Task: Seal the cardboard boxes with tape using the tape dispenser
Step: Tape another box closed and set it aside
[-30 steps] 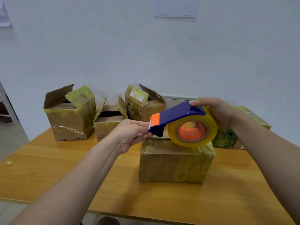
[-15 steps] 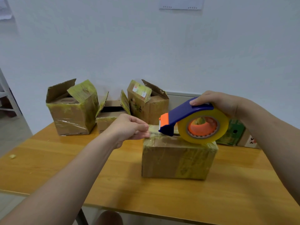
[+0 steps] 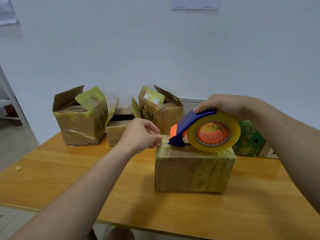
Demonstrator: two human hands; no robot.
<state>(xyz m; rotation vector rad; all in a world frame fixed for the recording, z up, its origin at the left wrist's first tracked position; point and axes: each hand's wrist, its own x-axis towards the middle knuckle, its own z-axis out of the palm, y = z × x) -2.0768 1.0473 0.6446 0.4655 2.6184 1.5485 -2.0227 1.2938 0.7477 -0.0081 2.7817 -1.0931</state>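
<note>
Blue-bodied tape dispenser [image 3: 192, 124] sits on top of the closed cardboard box [image 3: 192, 172]. Its long axis runs left-right across the lid. The orange cutter end points left, toward the left hand [image 3: 140, 134], and the yellowish tape roll [image 3: 233, 134] is at the right end. The roll stands on edge, touching the box top, w/ its orange core facing the camera.

Right hand [image 3: 225, 104] grips the dispenser from above, fingers curled over the blue handle and roll. Left hand's thumb and fingertips are pressed together, pinching the free tape end at the box's top left edge, just beside the cutter.

The box stands right of centre on a wooden table [image 3: 69, 174] w/ an orange-brown top, pushed against a plain pale wall [image 3: 155, 49]. A sheet of paper [image 3: 195, 3] hangs high on the wall. At far left are a white frame [image 3: 8, 101] and grey floor. A small pale scrap [image 3: 18, 168] lies near the table's left edge.

Count: 5 boxes. 1 is closed in front, and 3 stand along the back w/ flaps up: a big one [image 3: 79, 129], a small one [image 3: 115, 131] and a third [image 3: 166, 113]. 1 green printed box [image 3: 247, 139] is behind the right forearm. 1 dispenser, 1 roll.
</note>
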